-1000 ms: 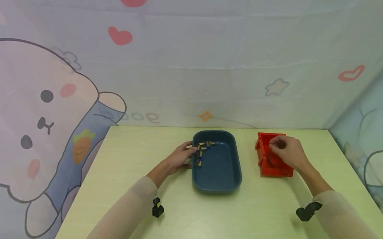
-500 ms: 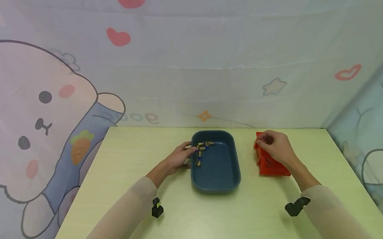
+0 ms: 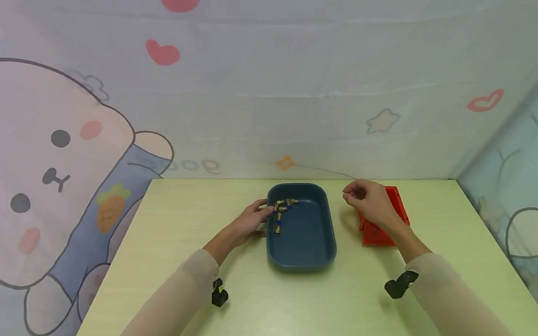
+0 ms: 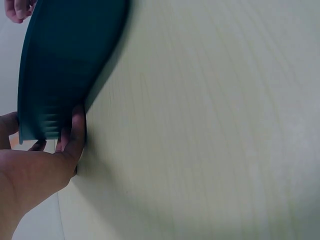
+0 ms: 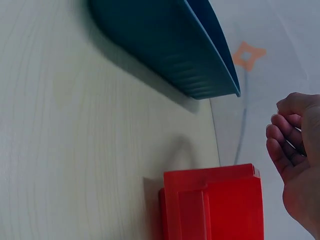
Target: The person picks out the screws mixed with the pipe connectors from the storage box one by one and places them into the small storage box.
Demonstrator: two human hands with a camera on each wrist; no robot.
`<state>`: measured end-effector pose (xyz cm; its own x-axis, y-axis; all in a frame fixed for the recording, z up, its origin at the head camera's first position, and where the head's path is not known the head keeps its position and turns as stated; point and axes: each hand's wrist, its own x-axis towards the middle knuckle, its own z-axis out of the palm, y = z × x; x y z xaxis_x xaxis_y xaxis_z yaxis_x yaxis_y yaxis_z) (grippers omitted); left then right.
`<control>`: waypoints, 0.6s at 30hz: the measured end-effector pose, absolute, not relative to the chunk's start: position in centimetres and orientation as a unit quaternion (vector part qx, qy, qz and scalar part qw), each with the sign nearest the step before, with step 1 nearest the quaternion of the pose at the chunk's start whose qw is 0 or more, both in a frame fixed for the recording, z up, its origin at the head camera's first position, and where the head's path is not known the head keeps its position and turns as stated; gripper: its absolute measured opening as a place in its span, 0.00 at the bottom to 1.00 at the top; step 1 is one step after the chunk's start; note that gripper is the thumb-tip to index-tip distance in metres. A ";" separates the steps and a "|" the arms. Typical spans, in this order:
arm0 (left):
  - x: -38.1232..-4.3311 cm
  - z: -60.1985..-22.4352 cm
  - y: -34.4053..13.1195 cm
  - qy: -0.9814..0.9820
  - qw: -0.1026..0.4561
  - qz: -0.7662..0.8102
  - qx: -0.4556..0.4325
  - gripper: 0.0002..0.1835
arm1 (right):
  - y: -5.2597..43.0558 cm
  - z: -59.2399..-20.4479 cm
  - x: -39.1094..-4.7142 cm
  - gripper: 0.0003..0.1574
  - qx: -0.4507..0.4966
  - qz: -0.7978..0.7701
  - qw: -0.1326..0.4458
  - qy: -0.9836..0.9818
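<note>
A dark blue tray (image 3: 301, 239) holds several small brass-coloured pieces (image 3: 279, 214) with blue parts, bunched near its upper left corner. My left hand (image 3: 248, 222) grips the tray's left side, thumb over the rim; in the left wrist view its fingers (image 4: 77, 132) lie along the outer wall. Between the tray and the red bin (image 3: 397, 205), my right hand (image 3: 371, 202) is raised, partly covering the bin in the head view. From the right wrist, the fingers of that hand (image 5: 295, 137) appear loosely bent, with nothing visible in them.
Both containers stand on a pale wooden table (image 3: 280, 315), the red one to the right of the blue. A printed cloth (image 3: 264, 110) hangs behind the table's back edge. Small black cameras (image 3: 219, 293) are strapped at both wrists.
My right hand has moved left from over the red bin toward the blue tray, uncovering the bin's right part. The left hand keeps its grip on the tray.
</note>
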<state>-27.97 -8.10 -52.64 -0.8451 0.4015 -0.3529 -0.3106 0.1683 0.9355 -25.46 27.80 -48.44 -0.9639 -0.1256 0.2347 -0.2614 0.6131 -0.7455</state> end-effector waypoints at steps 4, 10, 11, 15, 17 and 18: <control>-28.0 -52.7 -8.1 0.712 0.277 0.644 0.036 0.34 | 27.2 -48.5 -25.7 0.06 0.113 0.433 0.077 -0.891; -27.9 -52.4 -8.2 0.715 0.275 0.642 0.036 0.34 | 26.2 -48.6 -26.2 0.05 0.119 0.436 0.082 -0.888; -27.9 -52.4 -8.3 0.716 0.273 0.641 0.036 0.34 | 26.0 -48.7 -26.3 0.05 0.119 0.437 0.081 -0.888; -27.9 -52.4 -8.5 0.717 0.272 0.641 0.034 0.34 | 25.1 -49.0 -26.5 0.05 0.119 0.442 0.078 -0.886; -28.0 -52.4 -8.6 0.717 0.273 0.641 0.033 0.34 | 24.7 -49.1 -26.5 0.05 0.119 0.444 0.079 -0.885; -28.0 -52.4 -8.6 0.716 0.274 0.641 0.033 0.34 | 24.5 -49.1 -26.6 0.05 0.120 0.445 0.081 -0.884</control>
<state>-28.01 -8.60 -52.45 -0.8477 0.3991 -0.3494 -0.3036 0.1752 0.9366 -26.55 24.53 -49.15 -0.9581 -0.1396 0.2500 -0.2840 0.5758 -0.7667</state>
